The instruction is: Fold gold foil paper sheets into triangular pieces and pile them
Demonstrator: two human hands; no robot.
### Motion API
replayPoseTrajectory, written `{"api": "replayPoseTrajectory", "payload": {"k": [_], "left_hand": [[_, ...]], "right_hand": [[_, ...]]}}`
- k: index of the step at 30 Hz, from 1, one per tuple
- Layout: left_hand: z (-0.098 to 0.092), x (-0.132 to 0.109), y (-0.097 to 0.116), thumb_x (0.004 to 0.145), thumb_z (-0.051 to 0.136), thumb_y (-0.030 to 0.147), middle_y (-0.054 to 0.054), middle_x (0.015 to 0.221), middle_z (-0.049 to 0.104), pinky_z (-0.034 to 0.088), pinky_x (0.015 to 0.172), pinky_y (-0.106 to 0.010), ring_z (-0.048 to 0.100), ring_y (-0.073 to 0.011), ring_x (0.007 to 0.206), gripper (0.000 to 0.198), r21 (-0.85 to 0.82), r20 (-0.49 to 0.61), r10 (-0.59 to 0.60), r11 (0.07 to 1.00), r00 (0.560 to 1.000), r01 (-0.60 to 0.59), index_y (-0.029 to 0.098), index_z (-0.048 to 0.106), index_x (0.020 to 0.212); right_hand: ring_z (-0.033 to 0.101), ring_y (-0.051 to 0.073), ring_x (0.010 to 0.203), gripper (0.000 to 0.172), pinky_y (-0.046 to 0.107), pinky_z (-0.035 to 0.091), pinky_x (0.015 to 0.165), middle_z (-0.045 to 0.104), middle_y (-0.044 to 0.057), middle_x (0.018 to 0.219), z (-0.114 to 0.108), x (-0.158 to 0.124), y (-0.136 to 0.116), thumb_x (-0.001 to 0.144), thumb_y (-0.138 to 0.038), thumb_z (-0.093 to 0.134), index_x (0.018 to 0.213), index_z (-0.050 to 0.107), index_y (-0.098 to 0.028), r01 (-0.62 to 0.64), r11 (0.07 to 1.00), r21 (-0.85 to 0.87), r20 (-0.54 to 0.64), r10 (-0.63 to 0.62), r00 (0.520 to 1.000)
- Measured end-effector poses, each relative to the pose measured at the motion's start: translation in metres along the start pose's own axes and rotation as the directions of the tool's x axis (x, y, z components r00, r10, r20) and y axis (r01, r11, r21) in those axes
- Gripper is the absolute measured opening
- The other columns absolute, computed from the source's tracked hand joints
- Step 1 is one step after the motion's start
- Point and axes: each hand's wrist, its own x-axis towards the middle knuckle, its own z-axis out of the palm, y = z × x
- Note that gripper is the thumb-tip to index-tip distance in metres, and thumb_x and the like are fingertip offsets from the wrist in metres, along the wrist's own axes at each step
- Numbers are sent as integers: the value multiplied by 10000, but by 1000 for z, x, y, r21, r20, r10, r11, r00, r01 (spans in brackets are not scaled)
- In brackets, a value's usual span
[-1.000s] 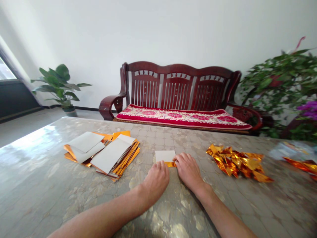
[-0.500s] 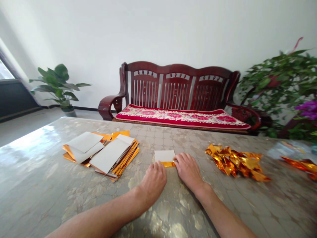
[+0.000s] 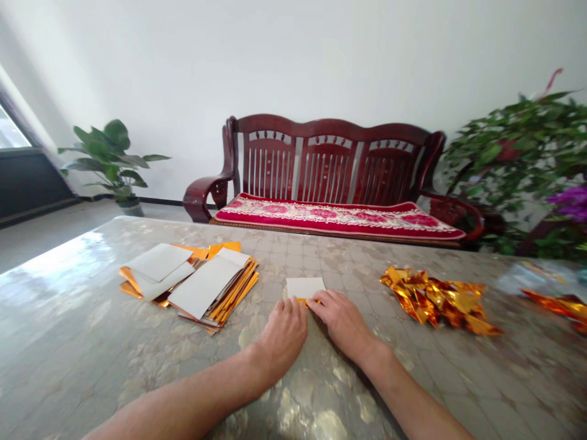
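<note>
A small sheet of gold foil paper (image 3: 305, 285) lies flat on the table, its pale back facing up. Along its near edge a strip is folded over, showing the gold side. My left hand (image 3: 283, 330) rests on the left end of that fold, fingers curled and pressed together. On the fold's right part, my right hand (image 3: 342, 318) has its thumb and fingers closed, close beside the left fingertips. Both hands cover most of the gold strip. To the left sits a loose stack of similar paper (image 3: 206, 287), and to the right a heap of folded shiny gold pieces (image 3: 433, 299).
A clear plastic bag (image 3: 534, 278) and an orange foil piece (image 3: 557, 305) lie at the table's right end. Behind the patterned table (image 3: 151, 385) stands a dark red wooden bench (image 3: 325, 168) with a red floral cover. Potted plants (image 3: 110, 159) flank it.
My right hand has slid left along the fold, from the strip's right end to near my left fingers. Less gold shows now. My left hand has barely moved.
</note>
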Motion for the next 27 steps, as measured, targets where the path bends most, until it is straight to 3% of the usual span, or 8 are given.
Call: {"api": "replayPoseTrajectory", "payload": {"k": [6, 11, 22, 27], "left_hand": [[4, 0, -2, 879, 480, 83, -220, 1144, 642, 447, 805, -368, 612, -270, 990, 354, 39, 34, -9, 999, 999, 7, 19, 594, 1208], [5, 1, -1, 879, 480, 75, -264, 1228, 610, 450, 859, -402, 605, -308, 1079, 415, 17, 81, 8, 1000, 997, -9, -16, 556, 1276], [0, 1, -3, 877, 451, 35, -269, 1236, 595, 444, 871, -405, 589, -302, 1099, 393, -67, 132, 3, 998, 991, 6, 5, 570, 1251], [2, 5, -12, 891, 428, 50, -252, 1211, 599, 432, 885, -409, 574, -292, 1080, 400, -91, 114, 6, 996, 993, 5, -4, 538, 1272]], "right_hand": [[567, 184, 958, 249, 280, 445, 846, 668, 52, 961, 4, -7, 9, 901, -53, 512, 977, 702, -195, -74, 997, 0, -28, 74, 997], [577, 177, 893, 252, 272, 419, 804, 690, 37, 879, 6, -13, 20, 896, -67, 521, 884, 729, -209, -144, 989, -28, -61, 142, 988], [520, 182, 772, 225, 304, 332, 701, 626, 35, 724, 10, -13, 26, 865, -85, 559, 712, 679, -199, -163, 972, -169, -194, 129, 973], [515, 194, 850, 207, 302, 342, 741, 646, 49, 823, 8, -12, 25, 851, -61, 544, 734, 658, -189, -122, 982, -144, -200, 92, 976]]}}
